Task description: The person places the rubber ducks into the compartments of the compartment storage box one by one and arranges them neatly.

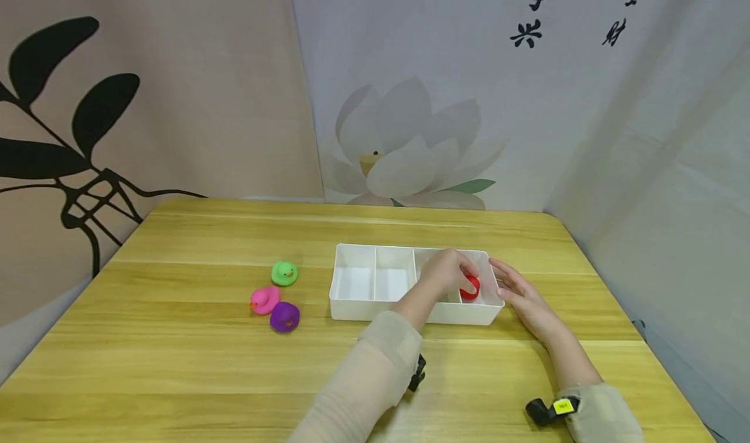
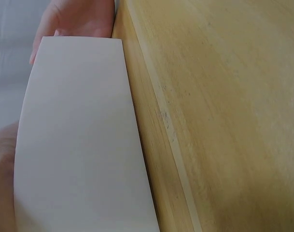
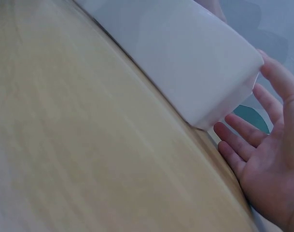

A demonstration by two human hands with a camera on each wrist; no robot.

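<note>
A white box [image 1: 354, 309] with a row of compartments sits on the table. My left hand [image 1: 443, 272] reaches over it into the right-end compartment and pinches a small red toy duck [image 1: 472, 289], partly covered by the fingers. At the box's right end, my right hand [image 1: 527, 303] has its fingers loosely extended. In the right wrist view, the thumb of my right hand [image 3: 270, 164] touches the box corner [image 3: 233, 63], while the other fingers spread beside the end wall. The left wrist view has the box side [image 2: 84, 135] covering most of the left hand [image 2: 3, 179].
Left of the box, a green toy duck [image 1: 284, 273], a pink toy duck [image 1: 265, 300] and a purple toy duck [image 1: 285, 317] stand close together on the wooden table [image 1: 176, 365]. Behind the table hangs a printed curtain [image 1: 410, 39].
</note>
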